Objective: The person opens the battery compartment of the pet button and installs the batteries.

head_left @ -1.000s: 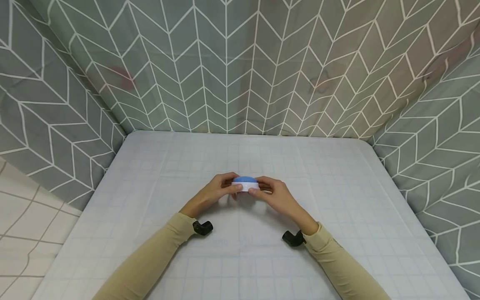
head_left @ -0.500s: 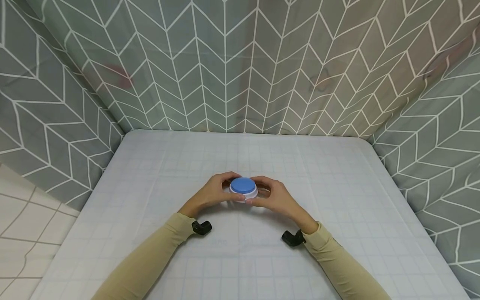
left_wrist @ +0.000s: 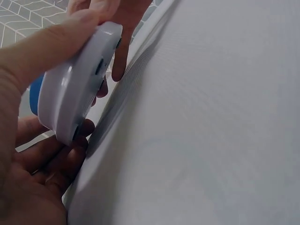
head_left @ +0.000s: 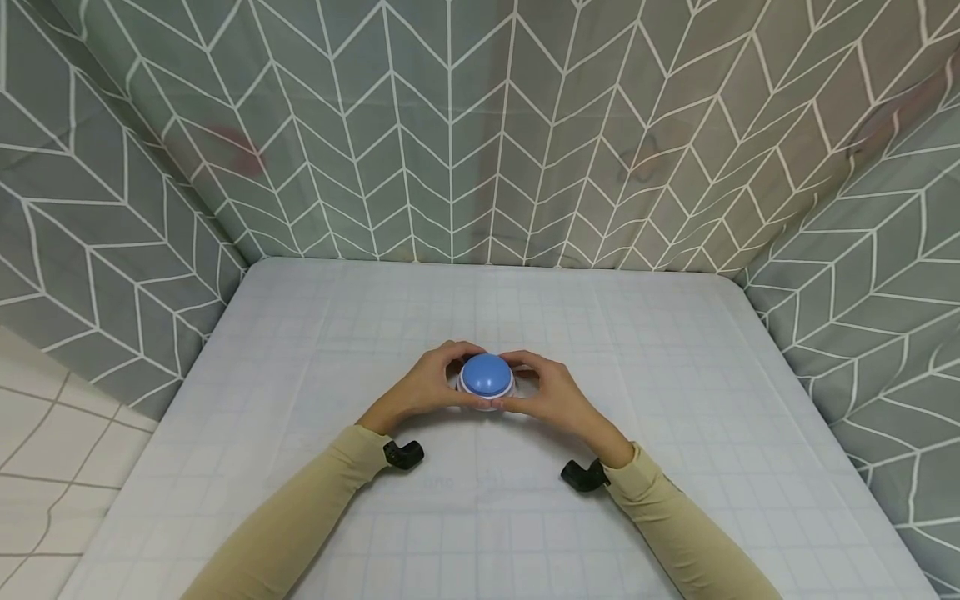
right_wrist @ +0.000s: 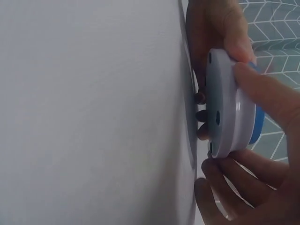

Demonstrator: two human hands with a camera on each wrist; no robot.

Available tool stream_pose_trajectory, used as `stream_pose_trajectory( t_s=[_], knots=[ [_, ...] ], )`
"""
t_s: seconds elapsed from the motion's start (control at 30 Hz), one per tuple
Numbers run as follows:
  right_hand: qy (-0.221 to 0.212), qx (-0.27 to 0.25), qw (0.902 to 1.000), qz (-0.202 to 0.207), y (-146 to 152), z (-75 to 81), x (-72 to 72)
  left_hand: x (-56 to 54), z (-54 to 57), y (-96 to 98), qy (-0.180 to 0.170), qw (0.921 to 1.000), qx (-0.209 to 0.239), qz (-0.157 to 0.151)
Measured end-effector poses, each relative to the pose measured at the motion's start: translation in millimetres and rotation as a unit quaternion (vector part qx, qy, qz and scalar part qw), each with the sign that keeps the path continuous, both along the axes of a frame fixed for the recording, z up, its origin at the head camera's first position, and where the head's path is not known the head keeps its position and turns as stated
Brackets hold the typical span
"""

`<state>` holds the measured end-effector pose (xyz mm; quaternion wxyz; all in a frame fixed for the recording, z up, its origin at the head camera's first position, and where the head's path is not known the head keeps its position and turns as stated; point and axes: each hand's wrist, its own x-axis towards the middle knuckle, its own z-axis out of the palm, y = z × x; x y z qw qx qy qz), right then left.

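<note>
A round push button [head_left: 487, 375] with a blue domed top and a white base is held between both hands over the middle of the table. My left hand [head_left: 430, 382] grips its left side, thumb on the near rim and fingers around the far side and below. On the opposite side, my right hand [head_left: 546, 388] holds it the same way, and the two thumb tips nearly meet. Both wrist views show the white base [left_wrist: 70, 93] slightly off the cloth, its underside bearing small dark holes or feet. Fingertips [right_wrist: 202, 116] reach under it in the right wrist view.
A white cloth with a faint grid covers the table [head_left: 480, 517]. Patterned grey curtains [head_left: 450, 133] hang along the back and both sides. Pale floor tiles [head_left: 45, 467] show at the lower left. A black wrist camera [head_left: 405, 455] sits at each cuff.
The push button has tipped toward the head camera: its white side faced the view before, and now the blue dome does. Both hands have kept their grip and barely shifted.
</note>
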<state>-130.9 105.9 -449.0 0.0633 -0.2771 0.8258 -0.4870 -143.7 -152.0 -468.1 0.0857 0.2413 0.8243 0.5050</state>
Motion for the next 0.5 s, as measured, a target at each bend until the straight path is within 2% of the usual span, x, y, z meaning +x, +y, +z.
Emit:
stream_pose_trajectory(
  t_s=[0.2, 0.5],
  knots=[
    [0.042, 0.036, 0.9983, -0.017, -2.2, -1.4, -0.6, -0.5, 0.0, 0.3, 0.017, 0.9998, -0.012, -0.008],
    [0.067, 0.068, 0.9953, -0.019, -2.7, -4.8, -1.0, -1.3, -4.5, 1.7, 0.049, 0.9980, -0.041, -0.001]
  ],
)
